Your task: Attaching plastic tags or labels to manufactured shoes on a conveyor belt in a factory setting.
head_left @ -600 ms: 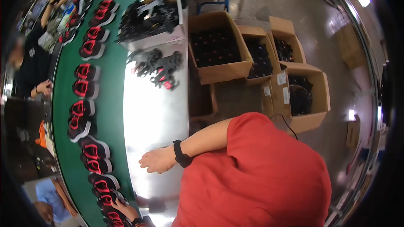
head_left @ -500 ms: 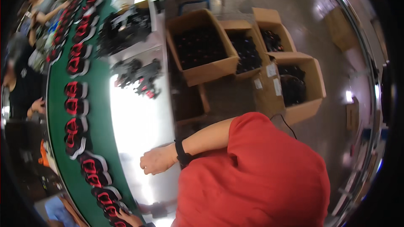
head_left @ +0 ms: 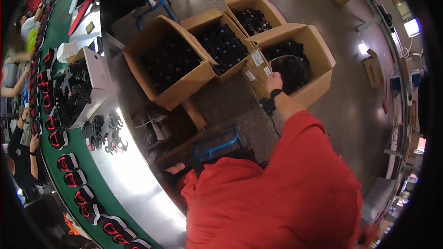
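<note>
My right hand point(head_left: 274, 82), with a black band on the wrist, is at the near left rim of an open cardboard box point(head_left: 318, 80). Its fingers look curled; what they hold, if anything, is hidden. Inside that box are dark pieces point(head_left: 295, 55) and a clear plastic bag. A small skin-coloured patch by my red sleeve looks like my left hand point(head_left: 174, 168), low beside the metal table; its fingers do not show clearly. Below my right wrist sits a dark object point(head_left: 267, 106) with a cable.
More open cartons point(head_left: 184, 83) of dark parts stand on the floor. At left, a green conveyor point(head_left: 92, 175) carries black-and-red shoes point(head_left: 74, 177). Hooked black pieces point(head_left: 106, 133) lie on the metal table point(head_left: 138, 166) near a white box point(head_left: 94, 76). A blue metal frame point(head_left: 217, 144) stands close by. Co-workers line the conveyor.
My right hand has swung from above the metal table to the box on the right. The view has turned right with my body, bringing the cartons more central.
</note>
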Demonstrator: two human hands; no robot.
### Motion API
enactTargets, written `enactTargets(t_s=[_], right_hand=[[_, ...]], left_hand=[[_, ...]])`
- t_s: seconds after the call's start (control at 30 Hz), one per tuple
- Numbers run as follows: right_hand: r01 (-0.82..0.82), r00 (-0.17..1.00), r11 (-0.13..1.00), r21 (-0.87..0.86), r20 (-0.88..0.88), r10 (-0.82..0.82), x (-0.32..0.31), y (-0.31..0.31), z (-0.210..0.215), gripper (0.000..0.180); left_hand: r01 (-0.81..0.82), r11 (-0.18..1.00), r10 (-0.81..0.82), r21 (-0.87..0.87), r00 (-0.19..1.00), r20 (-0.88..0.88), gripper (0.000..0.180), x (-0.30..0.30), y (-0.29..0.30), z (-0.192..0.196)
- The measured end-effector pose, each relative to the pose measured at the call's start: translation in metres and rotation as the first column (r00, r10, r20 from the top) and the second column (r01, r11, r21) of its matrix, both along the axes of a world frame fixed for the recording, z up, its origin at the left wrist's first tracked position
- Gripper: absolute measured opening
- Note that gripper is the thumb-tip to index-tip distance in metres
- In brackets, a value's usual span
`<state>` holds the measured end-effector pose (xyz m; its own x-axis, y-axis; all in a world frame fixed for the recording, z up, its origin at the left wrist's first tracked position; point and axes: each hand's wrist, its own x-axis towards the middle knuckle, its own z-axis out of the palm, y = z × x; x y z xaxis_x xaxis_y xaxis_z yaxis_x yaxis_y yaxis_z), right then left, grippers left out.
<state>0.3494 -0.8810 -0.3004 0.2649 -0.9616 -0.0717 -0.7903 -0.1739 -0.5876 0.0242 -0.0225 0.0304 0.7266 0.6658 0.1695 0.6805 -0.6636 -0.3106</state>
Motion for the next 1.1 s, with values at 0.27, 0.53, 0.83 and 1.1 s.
enactTargets(t_s=[0.27,0.53,0.83,1.1], right_hand=[[-0.048,0.98,0.997,0.068,-0.19,0.06,-0.056,-0.088,-0.042,0.021],[-0.322,0.91,0.928,0.188,-0.208,0.358,0.018,-0.103,-0.084,0.027],[-0.747,0.314,0.526,0.406,-0.483,0.818,-0.016,-0.251,-0.24,0.031],[-0.709,0.046,0.504,0.494,-0.68,0.732,0.005,-0.22,-0.215,0.033]], left_hand=[[0.113,0.994,-0.111,0.008,0.988,-0.103,0.05,0.029,0.022,0.028],[0.18,0.984,-0.179,0.011,0.983,-0.05,0.043,0.108,0.039,0.081],[0.05,0.997,-0.047,0.051,0.997,-0.065,0.039,0.17,-0.004,0.081],[-0.053,0.998,0.051,-0.022,0.995,-0.084,0.035,0.1,-0.031,0.085]])
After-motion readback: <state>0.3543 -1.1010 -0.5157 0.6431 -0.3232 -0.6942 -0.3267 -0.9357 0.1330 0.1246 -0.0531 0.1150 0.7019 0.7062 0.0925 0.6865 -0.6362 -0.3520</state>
